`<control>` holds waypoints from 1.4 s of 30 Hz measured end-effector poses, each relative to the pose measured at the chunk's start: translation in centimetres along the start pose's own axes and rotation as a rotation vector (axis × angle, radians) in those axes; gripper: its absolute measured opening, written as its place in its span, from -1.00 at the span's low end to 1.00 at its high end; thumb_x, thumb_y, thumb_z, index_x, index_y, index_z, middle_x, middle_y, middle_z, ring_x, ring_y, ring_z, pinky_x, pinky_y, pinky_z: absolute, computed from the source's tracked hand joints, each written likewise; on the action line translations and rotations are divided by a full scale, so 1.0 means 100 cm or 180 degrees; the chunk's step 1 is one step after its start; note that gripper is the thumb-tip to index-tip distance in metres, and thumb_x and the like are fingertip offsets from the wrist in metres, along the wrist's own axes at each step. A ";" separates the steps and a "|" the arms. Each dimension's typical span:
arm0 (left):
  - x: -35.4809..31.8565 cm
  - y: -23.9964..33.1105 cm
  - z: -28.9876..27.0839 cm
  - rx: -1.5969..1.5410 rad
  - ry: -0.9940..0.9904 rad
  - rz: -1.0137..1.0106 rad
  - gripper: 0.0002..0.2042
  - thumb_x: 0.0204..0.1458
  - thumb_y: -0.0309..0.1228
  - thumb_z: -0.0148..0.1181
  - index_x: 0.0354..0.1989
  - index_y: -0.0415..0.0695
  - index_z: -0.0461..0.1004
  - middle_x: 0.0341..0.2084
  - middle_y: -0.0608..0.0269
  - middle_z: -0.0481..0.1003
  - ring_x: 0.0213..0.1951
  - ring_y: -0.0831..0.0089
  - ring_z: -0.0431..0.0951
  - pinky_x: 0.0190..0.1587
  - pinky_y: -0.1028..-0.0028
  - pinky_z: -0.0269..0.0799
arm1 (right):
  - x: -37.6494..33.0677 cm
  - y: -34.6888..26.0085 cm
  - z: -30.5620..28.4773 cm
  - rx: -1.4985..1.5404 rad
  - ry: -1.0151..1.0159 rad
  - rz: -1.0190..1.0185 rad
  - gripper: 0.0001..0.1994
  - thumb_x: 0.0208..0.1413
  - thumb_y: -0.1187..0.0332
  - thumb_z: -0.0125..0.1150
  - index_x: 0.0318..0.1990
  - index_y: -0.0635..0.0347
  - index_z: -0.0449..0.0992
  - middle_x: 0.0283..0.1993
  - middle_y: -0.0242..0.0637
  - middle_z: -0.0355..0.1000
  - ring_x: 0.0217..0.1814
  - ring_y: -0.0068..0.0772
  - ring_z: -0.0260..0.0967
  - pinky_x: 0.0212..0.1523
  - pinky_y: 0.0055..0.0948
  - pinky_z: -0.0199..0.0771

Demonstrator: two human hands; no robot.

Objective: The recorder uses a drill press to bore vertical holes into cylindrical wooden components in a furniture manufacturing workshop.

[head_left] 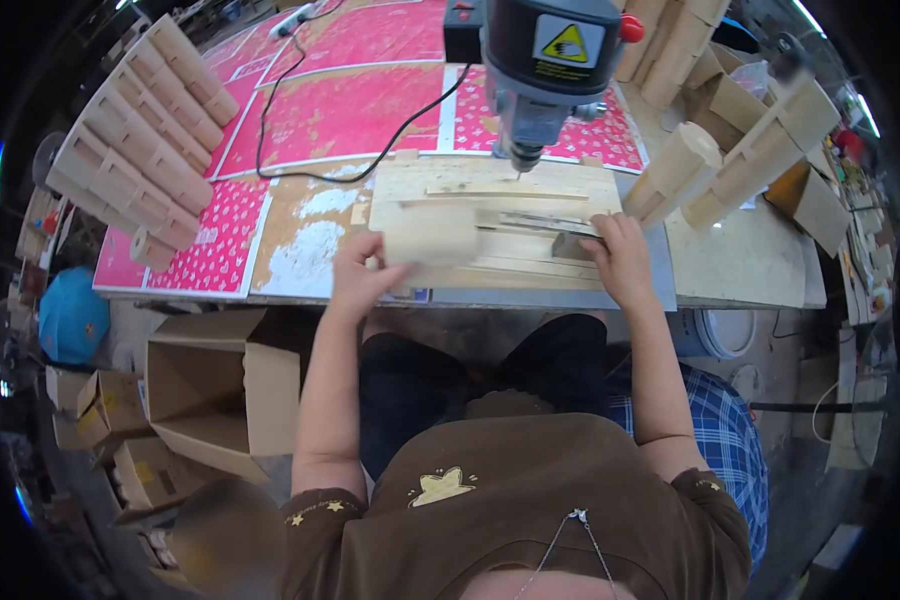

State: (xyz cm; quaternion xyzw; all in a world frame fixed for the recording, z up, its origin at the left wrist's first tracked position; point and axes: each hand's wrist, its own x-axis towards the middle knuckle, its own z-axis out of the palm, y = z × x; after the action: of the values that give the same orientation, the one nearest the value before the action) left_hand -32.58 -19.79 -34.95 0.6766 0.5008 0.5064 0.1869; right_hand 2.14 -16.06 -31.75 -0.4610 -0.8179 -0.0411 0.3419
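Two bare hands are showing over the workbench point(770, 265): one left hand point(362, 275) and one right hand point(625, 262). One pale wooden cylinder point(430, 236), a little blurred, is sitting in the left hand. One drill press point(545, 100) is standing behind, and it is carrying one red knob point(632, 28) and one yellow warning label point(568, 42). One white power strip point(292, 20) is lying farther away. On the left side, many stacked wooden pieces point(150, 150) are overlapping, so their exact number is staying unclear. On the floor, at least three cardboard boxes point(272, 400) and one bucket point(727, 332) are standing.
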 end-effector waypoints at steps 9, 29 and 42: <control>-0.001 0.047 -0.025 -0.1540 0.0412 -0.2794 -0.71 -0.21 -0.24 0.33 -0.68 -0.18 0.41 -0.74 0.37 0.36 -0.73 0.69 0.23 -0.69 0.64 0.03 | -0.002 -0.027 0.002 0.0610 -0.0323 -0.0088 -0.71 -0.18 0.41 0.25 -0.25 0.24 0.39 -0.35 -0.16 0.29 -0.26 -0.07 0.22 -0.27 -0.26 0.23; -0.013 0.051 0.085 -0.0909 -0.0020 -0.1348 -0.62 -0.21 -0.32 0.36 -0.25 -0.27 0.42 -0.52 0.31 0.41 -0.50 0.51 0.39 -0.40 0.57 0.33 | -0.003 -0.004 -0.004 0.0344 -0.0148 0.0070 -0.67 -0.26 0.40 0.31 -0.25 0.20 0.42 -0.35 -0.23 0.33 -0.26 -0.13 0.24 -0.26 -0.26 0.24; 0.018 -0.010 0.080 0.1061 -0.0183 -0.0411 -0.31 -0.44 -0.25 0.42 0.04 0.01 0.37 -0.35 0.41 0.43 -0.21 0.37 0.36 -0.07 0.26 0.02 | 0.046 0.007 0.050 0.0285 0.0115 0.0035 -0.64 -0.33 0.43 0.36 -0.26 0.18 0.45 -0.33 -0.22 0.39 -0.23 -0.09 0.28 -0.18 -0.30 0.28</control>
State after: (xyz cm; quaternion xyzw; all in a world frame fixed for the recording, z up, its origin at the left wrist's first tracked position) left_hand -26.14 -15.80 -38.10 0.6789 0.6147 0.3837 0.1185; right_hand -1.49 -10.36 -32.98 -0.4489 -0.8100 -0.0110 0.3771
